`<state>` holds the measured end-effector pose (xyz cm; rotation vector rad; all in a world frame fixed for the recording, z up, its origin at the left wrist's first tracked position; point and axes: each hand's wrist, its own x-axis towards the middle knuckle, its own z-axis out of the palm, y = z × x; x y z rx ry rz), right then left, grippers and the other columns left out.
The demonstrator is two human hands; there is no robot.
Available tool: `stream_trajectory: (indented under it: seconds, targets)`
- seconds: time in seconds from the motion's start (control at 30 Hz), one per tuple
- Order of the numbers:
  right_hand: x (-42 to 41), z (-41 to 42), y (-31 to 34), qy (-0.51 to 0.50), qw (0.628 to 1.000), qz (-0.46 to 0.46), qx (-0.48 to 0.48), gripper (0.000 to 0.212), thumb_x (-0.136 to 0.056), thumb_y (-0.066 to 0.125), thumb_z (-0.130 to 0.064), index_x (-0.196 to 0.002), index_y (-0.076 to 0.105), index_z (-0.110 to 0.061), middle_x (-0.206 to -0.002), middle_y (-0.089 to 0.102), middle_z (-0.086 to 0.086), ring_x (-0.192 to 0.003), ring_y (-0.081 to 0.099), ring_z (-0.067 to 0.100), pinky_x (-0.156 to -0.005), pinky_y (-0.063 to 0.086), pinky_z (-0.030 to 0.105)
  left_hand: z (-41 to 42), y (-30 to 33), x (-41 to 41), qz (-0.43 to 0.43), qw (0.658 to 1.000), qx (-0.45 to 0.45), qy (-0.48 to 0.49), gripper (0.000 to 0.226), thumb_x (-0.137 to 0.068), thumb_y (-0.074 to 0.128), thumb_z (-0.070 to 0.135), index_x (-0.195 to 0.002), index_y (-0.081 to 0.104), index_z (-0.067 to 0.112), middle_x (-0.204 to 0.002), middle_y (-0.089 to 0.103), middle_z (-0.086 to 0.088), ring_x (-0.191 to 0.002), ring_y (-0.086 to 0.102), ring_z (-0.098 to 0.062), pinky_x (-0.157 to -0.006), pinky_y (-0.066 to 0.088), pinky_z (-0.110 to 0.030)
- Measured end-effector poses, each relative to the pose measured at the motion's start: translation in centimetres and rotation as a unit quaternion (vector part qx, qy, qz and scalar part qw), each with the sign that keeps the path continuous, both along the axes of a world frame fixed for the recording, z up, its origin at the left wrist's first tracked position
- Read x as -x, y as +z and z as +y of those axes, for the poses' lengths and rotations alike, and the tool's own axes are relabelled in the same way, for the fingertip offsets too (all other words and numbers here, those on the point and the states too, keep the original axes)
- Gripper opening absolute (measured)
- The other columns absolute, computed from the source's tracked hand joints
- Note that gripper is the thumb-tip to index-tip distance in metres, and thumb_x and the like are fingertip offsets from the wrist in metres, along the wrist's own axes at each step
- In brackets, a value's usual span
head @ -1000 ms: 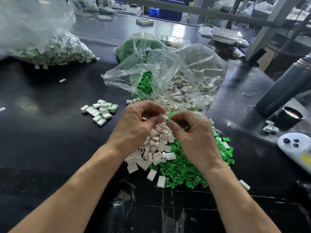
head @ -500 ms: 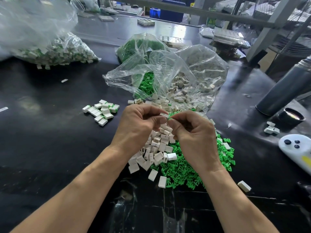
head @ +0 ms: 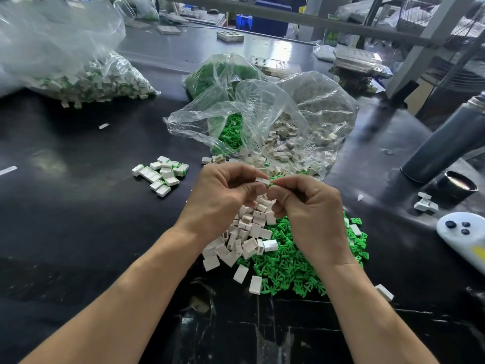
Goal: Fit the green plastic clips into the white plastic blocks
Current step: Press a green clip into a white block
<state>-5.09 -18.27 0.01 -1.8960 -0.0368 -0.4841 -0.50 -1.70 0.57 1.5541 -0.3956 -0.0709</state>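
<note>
Left hand [head: 220,195] pinches white block [head: 262,181] above piles. Right hand [head: 307,206] pinches tiny green clip [head: 273,182] at block's end. Crooked push may jam clip; loose pinch may drop it.

On my feed, a pile of white blocks [head: 245,232] lies against a spread of bright green clips [head: 286,269] on a glossy black table [head: 65,232], behind them clear bags [head: 262,114] showing green and off-white through the film. I see a small cluster of white blocks edged in green [head: 162,174] at left. At right, a dark grey flask [head: 443,143], a black cap [head: 458,186] and a white controller with dark buttons and a yellow patch [head: 464,237].
</note>
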Motion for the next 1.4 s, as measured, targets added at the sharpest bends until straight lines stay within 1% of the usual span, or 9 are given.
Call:
stream_trajectory:
  seconds: [0.17,0.33,0.5,0.67,0.83,1.03,1.13,1.27,1.4]
  targets:
    - [-0.1,-0.1,-0.1,-0.017,0.997,-0.014,0.074,0.013,-0.091,0.077,-0.012,-0.099,0.079,-0.021,-0.075,0.072,-0.014,-0.068,0.068,0.004,-0.063,0.053,0.017,0.1,0.0,0.2,-0.07,0.995,-0.065,0.037,0.021,-0.088,0.077,0.002,-0.101,0.077,0.018,-0.094,0.076,0.001,-0.085,0.071,-0.014,-0.08,0.062,-0.035]
    - [0.1,-0.2,0.2,-0.004,1.0,-0.006,-0.001,0.013,-0.089,0.078,-0.014,-0.09,0.076,-0.026,-0.075,0.074,-0.007,-0.062,0.066,0.008,-0.059,0.055,0.023,-0.1,0.0,0.4,-0.119,0.985,-0.119,0.04,0.016,-0.087,0.08,0.008,-0.094,0.074,0.021,-0.098,0.071,0.005,-0.087,0.067,-0.015,-0.078,0.059,-0.036]
    - [0.2,-0.4,0.7,0.05,0.995,0.029,-0.077,0.016,-0.09,0.077,-0.007,-0.084,0.075,-0.022,-0.069,0.072,0.0,-0.06,0.064,0.013,-0.056,0.055,0.023,-0.3,0.0,0.5,-0.092,0.991,-0.086,0.035,0.015,-0.084,0.08,0.002,-0.09,0.075,0.015,-0.092,0.071,0.0,-0.085,0.069,-0.019,-0.078,0.061,-0.037]
    - [0.3,-0.4,0.6,0.047,0.998,0.019,-0.04,0.014,-0.089,0.078,-0.01,-0.084,0.075,-0.023,-0.071,0.071,0.003,-0.063,0.064,0.018,-0.059,0.057,0.034,-0.3,-0.1,0.5,-0.078,0.994,-0.074,0.03,0.013,-0.084,0.079,-0.001,-0.092,0.076,0.009,-0.085,0.074,0.004,-0.079,0.071,-0.006,-0.072,0.057,-0.02]
    - [0.2,-0.3,0.9,0.033,0.993,0.06,-0.099,0.019,-0.102,0.064,-0.028,-0.093,0.073,-0.013,-0.083,0.075,0.007,-0.066,0.065,0.016,-0.055,0.054,0.026,-0.3,0.0,0.5,-0.081,0.995,-0.056,0.029,0.015,-0.086,0.079,0.001,-0.093,0.075,0.014,-0.087,0.074,0.003,-0.08,0.068,-0.001,-0.074,0.054,-0.014]
    - [-0.5,0.9,1.8,0.075,0.984,0.135,-0.087,0.068,-0.109,0.033,-0.055,-0.085,0.069,-0.001,-0.072,0.072,0.009,-0.059,0.059,0.024,-0.047,0.043,0.032,-0.7,-0.3,0.4,-0.103,0.99,-0.079,0.053,0.014,-0.087,0.082,0.015,-0.091,0.075,0.026,-0.101,0.068,0.006,-0.093,0.066,-0.017,-0.083,0.057,-0.038]
    - [-0.6,1.5,1.7,0.071,0.984,0.136,-0.092,0.069,-0.11,0.03,-0.055,-0.076,0.066,-0.007,-0.061,0.061,0.008,-0.051,0.05,0.02,-0.043,0.038,0.028,-1.1,-0.3,0.5,-0.089,0.993,-0.065,0.045,0.013,-0.086,0.082,0.014,-0.092,0.076,0.023,-0.103,0.068,0.005,-0.094,0.067,-0.019,-0.086,0.057,-0.046]
    - [-1.0,1.9,1.5,0.078,0.985,0.117,-0.096,0.067,-0.11,0.028,-0.049,-0.058,0.066,-0.03,-0.052,0.048,-0.001,-0.045,0.04,0.01,-0.039,0.032,0.021,-1.6,-0.3,0.7,-0.062,0.998,-0.015,0.016,0.011,-0.085,0.081,0.009,-0.094,0.076,0.013,-0.105,0.069,-0.005,-0.082,0.073,-0.019,-0.076,0.061,-0.035]
    - [-1.2,2.1,1.4,0.071,0.991,0.075,-0.085,0.066,-0.109,0.027,-0.039,-0.058,0.069,-0.045,-0.047,0.051,-0.018,-0.043,0.046,-0.002,-0.046,0.036,0.013,-2.0,-0.3,1.1,-0.041,0.999,0.019,0.008,0.011,-0.084,0.081,0.006,-0.094,0.076,0.009,-0.109,0.069,-0.011,-0.084,0.074,-0.034,-0.082,0.062,-0.055]
